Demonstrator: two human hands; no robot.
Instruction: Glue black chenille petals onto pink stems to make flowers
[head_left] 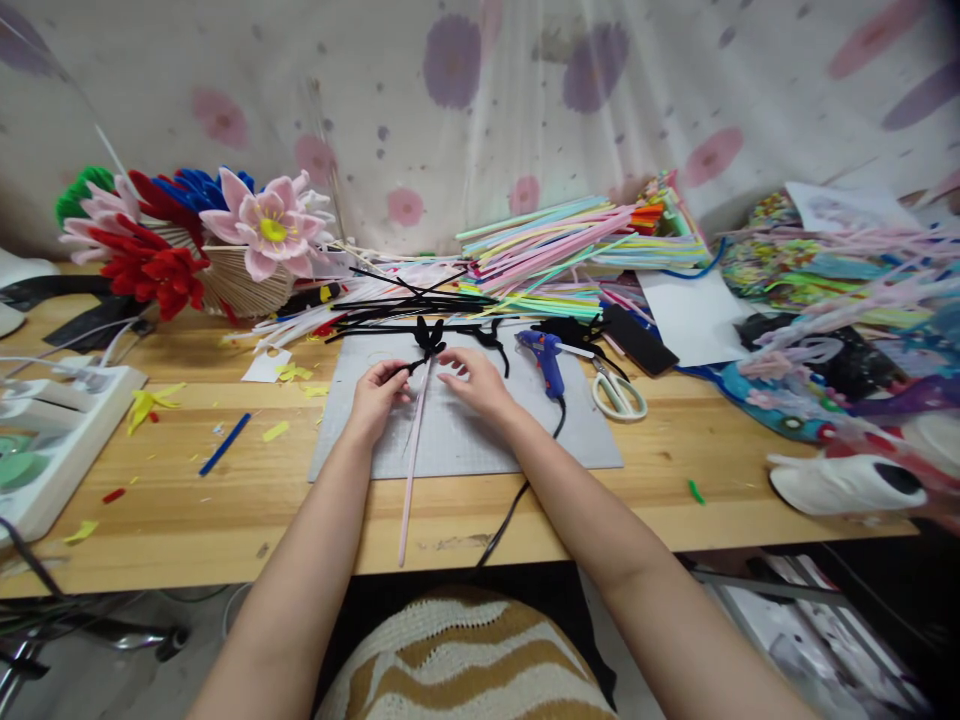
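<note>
On the left there is a white power strip [90, 440] with cables, and behind it a bunch of fuzzy flowers [217, 235] in red, blue and pink lies on the wooden table [480, 525]. Near the strip are a blue stick [225, 444] and small yellow and red scraps. Then comes the left hand [379, 398], which is above the grey mat [472, 435]; its fingers are bent and closed, the thumb against the forefinger, and between them is a thin black stem [409, 367]. This stem goes to the black fuzzy piece [430, 338], which stands between the two hands, at the top of a long pale pink stick [412, 470] that reaches down over the mat's near edge. The right hand [471, 380] is just beside the piece; its thumb and fingers are partly open, and whether a fingertip touches the piece I cannot tell well, because it is small there. Behind the hands lie black stems [405, 305] and a heap of pastel stems [570, 245]. Further right are the blue glue gun [545, 362], the scissors [620, 394] and a black phone-like object [640, 340].
</note>
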